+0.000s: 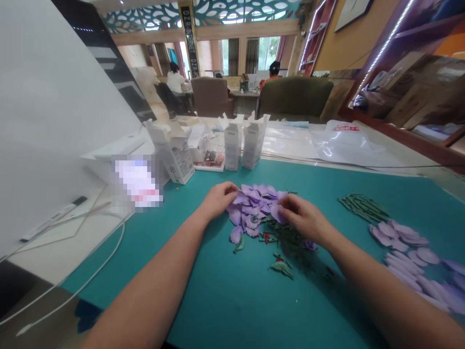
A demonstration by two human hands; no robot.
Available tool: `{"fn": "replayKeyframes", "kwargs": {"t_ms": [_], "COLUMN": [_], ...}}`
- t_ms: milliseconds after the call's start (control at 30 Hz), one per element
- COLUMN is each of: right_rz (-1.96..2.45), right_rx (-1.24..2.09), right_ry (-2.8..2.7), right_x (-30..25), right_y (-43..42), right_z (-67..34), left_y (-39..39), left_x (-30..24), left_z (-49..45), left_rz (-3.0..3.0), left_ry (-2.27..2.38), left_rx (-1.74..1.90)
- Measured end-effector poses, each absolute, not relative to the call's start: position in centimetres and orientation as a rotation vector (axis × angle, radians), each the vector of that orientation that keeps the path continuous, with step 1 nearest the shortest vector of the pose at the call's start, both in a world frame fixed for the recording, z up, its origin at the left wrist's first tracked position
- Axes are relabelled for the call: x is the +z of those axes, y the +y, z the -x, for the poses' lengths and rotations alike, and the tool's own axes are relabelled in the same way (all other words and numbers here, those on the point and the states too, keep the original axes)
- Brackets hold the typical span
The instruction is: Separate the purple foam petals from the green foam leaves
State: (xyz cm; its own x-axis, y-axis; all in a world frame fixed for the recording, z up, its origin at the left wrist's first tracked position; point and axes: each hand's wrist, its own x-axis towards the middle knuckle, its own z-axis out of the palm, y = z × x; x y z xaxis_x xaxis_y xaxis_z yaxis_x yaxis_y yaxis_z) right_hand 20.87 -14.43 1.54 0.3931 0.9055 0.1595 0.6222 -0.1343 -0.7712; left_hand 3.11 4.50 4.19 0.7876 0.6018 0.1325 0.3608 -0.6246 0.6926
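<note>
A heap of purple artificial petals [254, 201] lies on the green mat in front of me. My left hand [221, 198] is at the heap's left edge, its fingers closed at a petal; whether it grips one or only touches it I cannot tell. On the right side, my right hand [303, 215] pinches a purple petal [278, 212] between thumb and fingers. Below the heap are green leaves [280, 266], short stems and small red bits [267, 237], partly in the shadow of my right hand. A purple piece [310, 245] sits under my right wrist.
Green stems [363, 207] lie bundled at the right, with sorted stacks of purple petals [397, 235] near my right forearm. White boxes [232, 145] stand along the mat's far edge. At left are a blurred-out bright object [138, 182], a marker [54, 219] and a white cable [109, 261]. People sit farther back.
</note>
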Motion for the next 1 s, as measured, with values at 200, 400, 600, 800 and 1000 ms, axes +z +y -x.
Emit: {"fn": "replayKeyframes", "kwargs": {"t_ms": [200,400,600,800,1000], "right_rz": [2.103,2.228,2.240,2.234,2.322], "right_rx": [0.246,0.165,0.101,0.138,0.109], "right_ry": [-1.300,-1.327,-1.540,-1.790,-1.952], "right_x": [1.9,1.9,4.1,5.6,4.9], "right_y": [-10.7,-8.2,-6.1,-3.4,-1.9], "right_z": [-22.7,-23.1,-21.6,-18.3,-16.8], "left_y": [4.6,4.3,4.2,5.5,6.0], "left_x": [3.5,3.0,3.4,3.8,3.3], "left_z": [-3.3,-3.4,-3.1,-2.5,-2.5], "left_rz": [-2.331,-2.419,-2.527,-2.547,-2.571], "left_ry": [0.662,0.675,0.778,0.943,0.968], "left_rx": [0.432,0.394,0.398,0.466,0.399]}}
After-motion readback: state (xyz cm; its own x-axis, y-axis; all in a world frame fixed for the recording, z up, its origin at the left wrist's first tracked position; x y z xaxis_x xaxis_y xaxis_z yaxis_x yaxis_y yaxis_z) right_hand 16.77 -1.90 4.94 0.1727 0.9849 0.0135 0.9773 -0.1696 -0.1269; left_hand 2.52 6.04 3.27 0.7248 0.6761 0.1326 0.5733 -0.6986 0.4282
